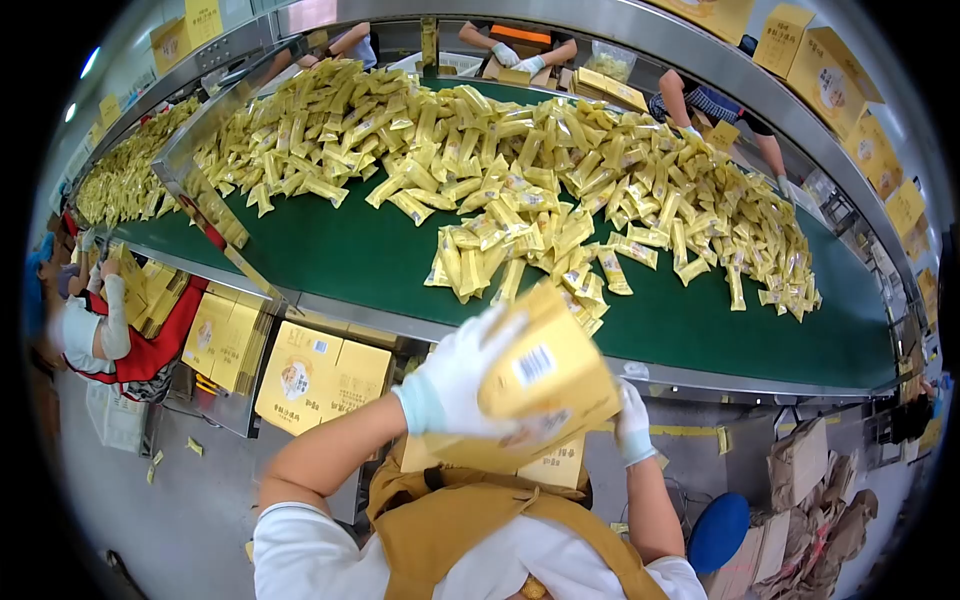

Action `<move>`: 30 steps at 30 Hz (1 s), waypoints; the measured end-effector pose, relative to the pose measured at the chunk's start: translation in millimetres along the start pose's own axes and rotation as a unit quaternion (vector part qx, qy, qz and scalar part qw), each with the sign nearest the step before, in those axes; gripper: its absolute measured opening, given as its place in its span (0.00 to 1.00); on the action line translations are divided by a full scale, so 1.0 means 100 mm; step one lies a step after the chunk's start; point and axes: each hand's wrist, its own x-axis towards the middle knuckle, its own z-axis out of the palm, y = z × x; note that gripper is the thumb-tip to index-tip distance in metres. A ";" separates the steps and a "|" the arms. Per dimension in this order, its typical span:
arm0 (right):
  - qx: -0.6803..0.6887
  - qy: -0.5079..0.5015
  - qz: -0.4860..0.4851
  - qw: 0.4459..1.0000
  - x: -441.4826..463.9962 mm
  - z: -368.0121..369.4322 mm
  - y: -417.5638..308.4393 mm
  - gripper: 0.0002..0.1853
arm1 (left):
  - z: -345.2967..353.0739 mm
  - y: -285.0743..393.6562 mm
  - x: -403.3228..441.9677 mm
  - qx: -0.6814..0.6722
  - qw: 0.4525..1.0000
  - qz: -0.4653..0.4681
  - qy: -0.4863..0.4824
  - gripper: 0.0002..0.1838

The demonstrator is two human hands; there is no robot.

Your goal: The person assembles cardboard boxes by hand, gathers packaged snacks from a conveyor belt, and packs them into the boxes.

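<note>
Gripping a yellow carton (560, 375) by a green conveyor (330, 255) heaped with yellow packets (470, 235), the right hand (462, 370) spread over one side, the left hand (631, 422) held its other end, arms (340, 445) reached forward.

Glossy plastic packets (464, 250) lie on a smooth, matt green belt (340, 255).

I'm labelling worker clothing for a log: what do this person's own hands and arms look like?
Left hand and right hand both wear white gloves with pale blue-green cuffs. Both forearms are uncovered, and the white sleeves are short. No markings can be made out on the gloves.
</note>
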 end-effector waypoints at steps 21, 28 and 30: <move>-0.549 -0.047 0.005 0.834 -0.50 1.36 -0.95 0.55 | 1.33 -0.90 -0.50 0.006 0.955 -0.295 -0.024 0.25; -0.450 -0.052 0.087 0.887 -0.53 1.06 -1.05 0.52 | 0.69 -0.42 -0.46 -0.130 0.948 -0.277 -0.086 0.23; -0.362 -0.015 0.031 0.931 -0.57 0.88 -0.81 0.47 | 0.76 -0.67 -0.65 -0.163 0.945 -0.273 -0.083 0.23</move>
